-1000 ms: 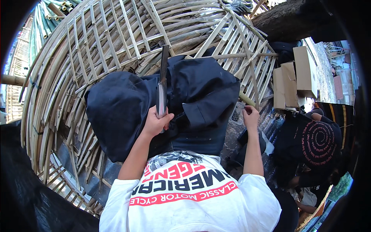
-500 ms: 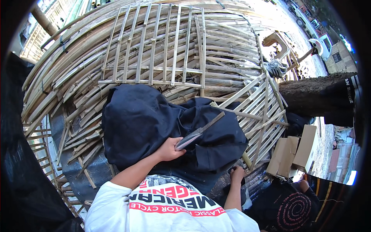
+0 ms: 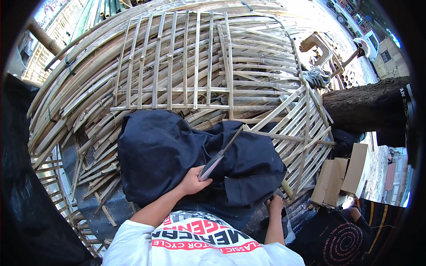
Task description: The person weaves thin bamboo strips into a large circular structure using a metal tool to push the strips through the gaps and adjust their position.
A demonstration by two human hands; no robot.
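My left hand [image 3: 194, 181] is closed around the thick dark handle of a long, narrow-bladed hand tool [image 3: 214, 162]. Its blade points up and away over my lap, and whether it is a knife or a saw I cannot tell. Below the tool lie my dark trousers [image 3: 153, 155], the left knee bent. Down by my right thigh, my right hand [image 3: 274, 205] has its fingers curled at something small and dark, mostly hidden.
A pile of split bamboo strips [image 3: 88, 88] spreads ahead, with a slatted bamboo frame [image 3: 171, 57] on top. To the right are a tree trunk [image 3: 364, 104], an open cardboard box [image 3: 330, 181], a G-shaped wooden piece [image 3: 318, 48] and another person in a black shirt [image 3: 341, 237].
The tool's blade has swung to a steeper angle, its tip moving left. My right hand has shifted slightly down and right. The whole view has tilted, so the bamboo sits lower.
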